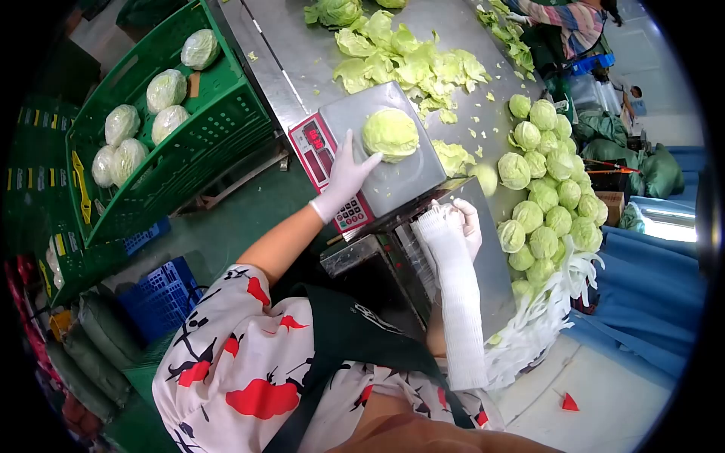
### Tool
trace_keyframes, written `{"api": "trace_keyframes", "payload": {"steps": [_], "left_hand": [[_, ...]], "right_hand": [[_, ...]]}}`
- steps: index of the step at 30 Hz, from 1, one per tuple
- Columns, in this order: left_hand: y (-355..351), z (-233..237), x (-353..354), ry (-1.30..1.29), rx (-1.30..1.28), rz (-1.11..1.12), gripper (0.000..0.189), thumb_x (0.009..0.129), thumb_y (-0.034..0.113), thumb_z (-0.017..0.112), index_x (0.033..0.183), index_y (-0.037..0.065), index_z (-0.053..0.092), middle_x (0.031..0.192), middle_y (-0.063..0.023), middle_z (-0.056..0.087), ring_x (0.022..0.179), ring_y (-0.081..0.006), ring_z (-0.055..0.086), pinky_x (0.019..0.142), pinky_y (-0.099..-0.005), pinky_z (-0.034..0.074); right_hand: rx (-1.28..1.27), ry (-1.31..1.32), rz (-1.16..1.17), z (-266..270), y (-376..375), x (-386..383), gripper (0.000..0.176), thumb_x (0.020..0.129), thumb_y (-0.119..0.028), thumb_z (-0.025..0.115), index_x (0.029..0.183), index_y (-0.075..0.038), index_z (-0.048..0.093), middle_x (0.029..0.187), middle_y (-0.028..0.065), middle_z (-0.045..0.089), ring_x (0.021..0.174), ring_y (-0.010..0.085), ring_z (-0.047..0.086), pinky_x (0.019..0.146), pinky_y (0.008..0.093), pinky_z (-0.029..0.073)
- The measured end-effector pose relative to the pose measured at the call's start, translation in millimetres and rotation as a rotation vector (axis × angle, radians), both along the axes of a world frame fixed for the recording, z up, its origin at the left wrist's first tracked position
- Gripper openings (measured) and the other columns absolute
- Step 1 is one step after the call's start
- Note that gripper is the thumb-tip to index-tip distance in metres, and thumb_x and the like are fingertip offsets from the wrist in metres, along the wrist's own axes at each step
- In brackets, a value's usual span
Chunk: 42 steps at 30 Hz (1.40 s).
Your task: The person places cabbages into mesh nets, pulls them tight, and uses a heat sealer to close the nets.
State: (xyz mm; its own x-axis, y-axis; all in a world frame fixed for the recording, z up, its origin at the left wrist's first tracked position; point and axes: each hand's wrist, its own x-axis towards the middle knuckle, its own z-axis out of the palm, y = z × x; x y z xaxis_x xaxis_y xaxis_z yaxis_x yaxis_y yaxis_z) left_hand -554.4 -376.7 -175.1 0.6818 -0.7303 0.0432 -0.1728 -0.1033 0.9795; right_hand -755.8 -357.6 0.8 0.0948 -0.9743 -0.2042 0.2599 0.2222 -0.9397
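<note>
A trimmed green cabbage (390, 136) sits on the grey platform of a red-and-white digital scale (317, 155). My left hand (349, 172), in a thin white glove, lies over the scale's edge with fingers stretched; the thumb and forefinger are right beside the cabbage. My right hand (470, 225), also gloved, is at the near right corner of the scale. Its fingers are curled at the top end of a long white ribbed net sleeve (462, 302), which hangs down over my forearm. Loose cabbage leaves (400, 57) lie beyond the scale.
Cabbages (544, 196) are piled on the right of the metal table (495, 291), with white net sleeves (540, 332) below them. A green crate (174, 143) at left holds several wrapped cabbages. Another person (570, 23) stands at the far right.
</note>
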Motion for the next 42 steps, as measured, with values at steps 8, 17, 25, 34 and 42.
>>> {"api": "trace_keyframes", "payload": {"steps": [8,17,25,34,42], "left_hand": [[-39.9,72.6,5.5,-0.283,0.043,-0.280,0.103,0.063,0.042,0.086,0.141,-0.005,0.036,0.131,-0.0270,0.050,0.123,-0.0418,0.048,0.106,-0.0459,0.038],[-53.5,57.9,-41.9,-0.431,-0.111,-0.392,0.124,0.059,0.039,0.088,0.147,-0.009,0.015,0.132,-0.0285,0.044,0.121,-0.0433,0.045,0.104,-0.0454,0.038],[-58.7,56.9,-54.7,-0.330,-0.127,-0.417,0.121,0.060,0.036,0.089,0.146,-0.010,0.017,0.136,-0.0293,0.043,0.126,-0.0428,0.043,0.106,-0.0451,0.038],[-46.6,66.8,-39.4,-0.179,-0.096,-0.520,0.108,0.060,0.024,0.089,0.146,0.002,0.028,0.142,-0.0225,0.042,0.132,-0.0377,0.042,0.110,-0.0417,0.036],[-43.1,57.0,-41.5,-0.090,-0.087,-0.508,0.109,0.059,0.018,0.089,0.147,0.004,0.028,0.143,-0.0207,0.041,0.134,-0.0352,0.041,0.111,-0.0407,0.036]], "right_hand": [[0.125,-0.490,0.235,21.4,-27.2,-2.5,0.012,0.092,0.000,0.055,0.104,-0.001,0.052,0.079,0.0039,0.053,0.069,0.0170,0.056,0.081,0.0367,0.055],[-0.436,0.741,0.261,1.7,-77.7,-12.9,0.030,0.082,-0.010,0.073,0.110,-0.003,0.064,0.101,0.0060,0.063,0.091,0.0127,0.059,0.084,0.0268,0.048],[-0.207,0.932,0.183,-74.2,-115.3,-13.9,0.078,0.071,-0.031,0.084,0.131,0.005,0.049,0.116,0.0179,0.062,0.102,0.0226,0.062,0.088,0.0315,0.050],[0.125,0.343,0.256,-84.0,-111.3,-18.8,0.048,0.078,-0.018,0.082,0.114,0.003,0.057,0.095,0.0041,0.062,0.085,0.0071,0.056,0.072,0.0224,0.048],[0.168,0.372,0.103,-69.7,-103.1,-6.2,0.024,0.082,-0.011,0.077,0.098,0.000,0.063,0.089,0.0012,0.064,0.076,0.0045,0.055,0.065,0.0207,0.046]]}}
